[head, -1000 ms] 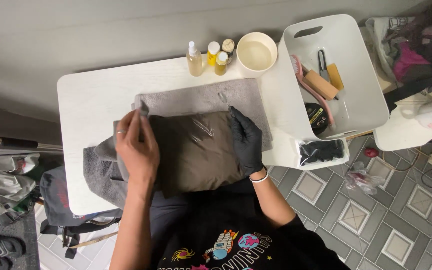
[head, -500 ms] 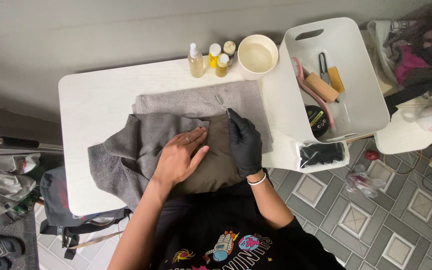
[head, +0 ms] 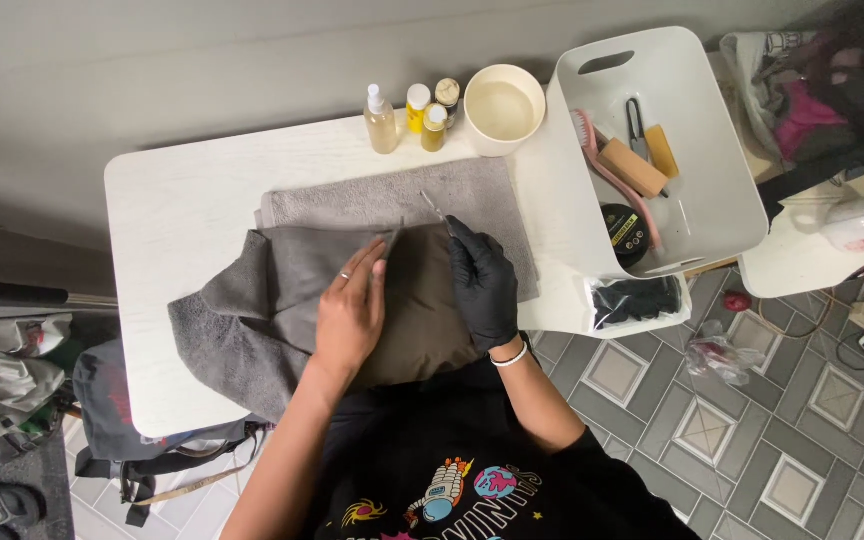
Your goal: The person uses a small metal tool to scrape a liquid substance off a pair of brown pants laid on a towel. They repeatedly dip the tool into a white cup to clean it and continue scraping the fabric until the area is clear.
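A: As the camera looks straight down, what fills the scene?

B: A white table, with a grey towel spread on it. On the towel lies a dark brown cushion-like item, its long axis running near to far, partly draped by a grey cloth.

A: Where are the hands?

B: The bare left hand lies flat on the cloth over the item's left side, fingers together. The black-gloved right hand is at the item's far right corner, fingertips pinched on a thin metal tool that points far and left. That hand is nearer the far edge.

A: Any containers?

B: A white bin of brushes on the right, a cream bowl beside it, and small yellow-capped bottles along the far edge.
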